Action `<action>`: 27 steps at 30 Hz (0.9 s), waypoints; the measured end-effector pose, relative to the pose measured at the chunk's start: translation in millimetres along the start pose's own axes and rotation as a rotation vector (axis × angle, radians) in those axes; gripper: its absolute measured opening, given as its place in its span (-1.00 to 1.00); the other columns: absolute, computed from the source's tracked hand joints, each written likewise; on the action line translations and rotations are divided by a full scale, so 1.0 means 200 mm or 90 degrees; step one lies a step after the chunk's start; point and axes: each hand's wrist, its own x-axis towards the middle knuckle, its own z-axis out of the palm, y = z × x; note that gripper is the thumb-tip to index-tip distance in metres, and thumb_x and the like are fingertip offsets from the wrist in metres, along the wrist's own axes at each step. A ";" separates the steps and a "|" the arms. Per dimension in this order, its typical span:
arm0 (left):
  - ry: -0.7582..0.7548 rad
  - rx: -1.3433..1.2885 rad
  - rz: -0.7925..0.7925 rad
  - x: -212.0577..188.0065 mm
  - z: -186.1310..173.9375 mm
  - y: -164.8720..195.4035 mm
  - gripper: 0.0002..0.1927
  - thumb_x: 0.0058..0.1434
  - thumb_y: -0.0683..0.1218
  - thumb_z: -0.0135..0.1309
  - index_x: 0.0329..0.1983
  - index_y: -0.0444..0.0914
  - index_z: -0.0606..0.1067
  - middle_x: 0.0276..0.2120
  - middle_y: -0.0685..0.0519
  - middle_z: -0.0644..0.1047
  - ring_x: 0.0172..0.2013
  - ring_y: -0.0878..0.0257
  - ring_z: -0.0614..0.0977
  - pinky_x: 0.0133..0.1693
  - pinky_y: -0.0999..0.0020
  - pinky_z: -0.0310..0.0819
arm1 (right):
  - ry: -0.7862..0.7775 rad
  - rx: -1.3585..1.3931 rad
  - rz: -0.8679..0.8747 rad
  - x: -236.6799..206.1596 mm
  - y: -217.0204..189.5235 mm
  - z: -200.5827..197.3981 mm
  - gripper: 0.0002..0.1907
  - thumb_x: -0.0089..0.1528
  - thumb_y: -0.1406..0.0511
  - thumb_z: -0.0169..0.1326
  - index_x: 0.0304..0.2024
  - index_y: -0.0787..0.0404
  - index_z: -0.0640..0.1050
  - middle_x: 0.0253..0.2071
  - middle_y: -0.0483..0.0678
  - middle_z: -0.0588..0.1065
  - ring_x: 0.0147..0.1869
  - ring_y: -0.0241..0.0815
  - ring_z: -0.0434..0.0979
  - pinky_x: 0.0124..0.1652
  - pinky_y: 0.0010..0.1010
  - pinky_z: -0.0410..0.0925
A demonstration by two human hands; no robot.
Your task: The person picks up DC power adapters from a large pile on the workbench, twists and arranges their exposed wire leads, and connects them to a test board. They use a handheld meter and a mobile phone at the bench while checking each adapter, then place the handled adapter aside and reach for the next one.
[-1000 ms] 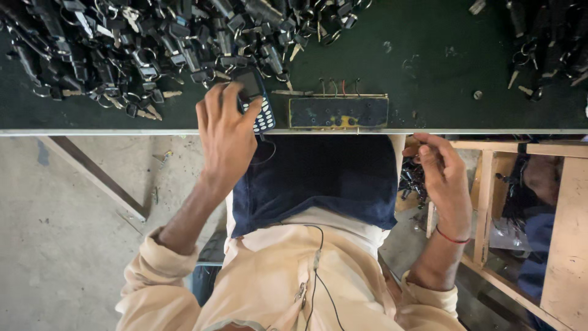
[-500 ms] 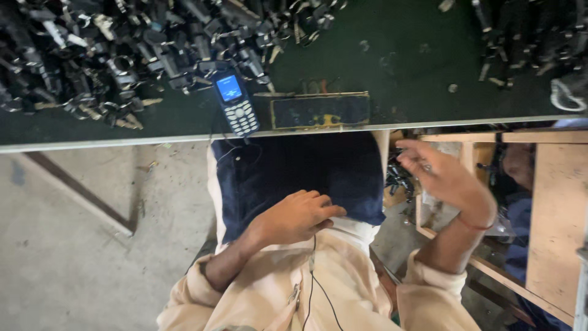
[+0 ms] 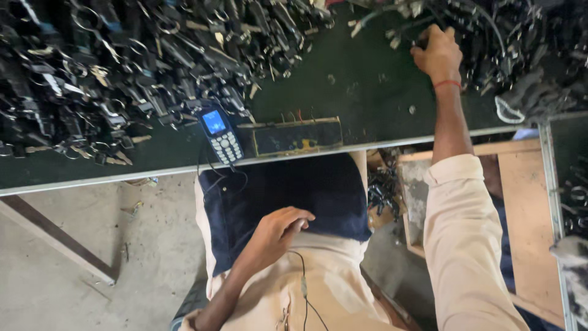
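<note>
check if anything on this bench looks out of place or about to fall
The small dark keypad phone with a lit blue screen lies tilted at the green bench's near metal edge, its lower end just past it, its thin cable dangling into the lap. It could slip. Nothing else stands out.

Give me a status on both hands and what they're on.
Right hand reaching into the pile of dark metal parts on the green table, grip unclear. Left hand resting in lap, holding nothing. Small phone at table edge, untouched.
</note>
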 end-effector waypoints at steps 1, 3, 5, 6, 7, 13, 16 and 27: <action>0.012 -0.024 -0.023 -0.01 -0.01 0.00 -0.81 0.31 -0.26 0.02 -0.06 -0.30 0.57 -0.27 -0.05 0.61 -0.24 0.12 0.68 -0.20 0.27 0.55 | -0.014 -0.032 -0.031 0.02 -0.01 -0.01 -0.55 0.12 0.15 0.38 0.01 0.08 0.57 0.07 0.20 0.40 0.08 0.33 0.45 -0.04 0.11 0.36; 0.035 -0.076 -0.070 -0.02 -0.01 -0.01 -0.82 0.32 -0.25 0.03 -0.05 -0.31 0.57 -0.27 -0.04 0.62 -0.27 0.17 0.69 -0.21 0.31 0.56 | -0.043 -0.100 -0.092 0.04 -0.04 -0.05 -0.47 -0.01 0.13 0.43 -0.03 0.06 0.57 0.04 0.21 0.40 0.12 0.34 0.40 -0.09 0.15 0.35; 0.042 -0.096 -0.090 -0.03 -0.01 -0.02 -0.80 0.32 -0.25 0.02 -0.04 -0.31 0.57 -0.31 -0.03 0.61 -0.30 0.19 0.67 -0.23 0.32 0.55 | -0.042 -0.117 -0.106 0.04 -0.03 -0.06 -0.65 0.16 0.14 0.34 -0.05 0.04 0.61 0.06 0.11 0.44 0.21 0.28 0.39 0.00 0.20 0.32; 0.044 -0.104 -0.099 -0.03 -0.01 -0.02 -0.80 0.33 -0.25 0.01 -0.03 -0.30 0.57 -0.33 -0.03 0.61 -0.31 0.20 0.66 -0.24 0.33 0.55 | -0.039 -0.125 -0.111 0.04 -0.02 -0.06 -0.74 0.24 0.15 0.30 -0.06 0.03 0.62 0.08 0.06 0.46 0.26 0.24 0.39 0.04 0.22 0.30; 0.048 -0.108 -0.091 -0.02 -0.01 -0.02 -0.80 0.34 -0.25 0.00 -0.03 -0.31 0.57 -0.33 -0.02 0.61 -0.31 0.21 0.66 -0.23 0.34 0.56 | 0.008 -0.135 -0.154 0.03 0.00 -0.05 -0.78 0.27 0.16 0.26 -0.09 0.06 0.60 0.04 0.08 0.47 0.20 0.26 0.42 -0.01 0.19 0.33; 0.033 -0.130 -0.100 0.03 0.02 -0.03 -0.80 0.34 -0.26 -0.01 -0.04 -0.31 0.57 -0.35 0.00 0.60 -0.31 0.24 0.66 -0.21 0.37 0.57 | 0.154 0.084 -0.087 -0.15 0.16 -0.13 -0.76 0.59 0.23 -0.12 0.05 0.30 0.44 -0.18 0.11 0.53 -0.13 0.28 0.55 -0.22 -0.01 0.32; -0.012 -0.155 -0.106 0.06 0.05 -0.02 -0.80 0.35 -0.28 -0.01 -0.03 -0.31 0.57 -0.34 0.00 0.60 -0.29 0.25 0.65 -0.19 0.38 0.56 | 0.081 0.326 0.056 -0.37 0.12 -0.26 -0.69 0.53 0.13 -0.17 0.01 0.23 0.43 -0.30 -0.04 0.49 -0.27 0.01 0.54 -0.35 -0.31 0.30; 0.140 -0.824 -0.182 0.62 0.09 0.15 -0.62 0.48 0.01 -0.23 0.23 -0.28 0.35 -0.33 0.08 0.39 -0.39 0.36 0.41 -0.37 0.47 0.32 | -0.124 0.792 -0.039 -1.79 -0.89 0.00 -0.78 0.47 0.27 -0.04 -0.21 0.28 0.50 -0.24 0.00 0.42 -0.20 -0.23 0.42 -0.21 -0.42 0.35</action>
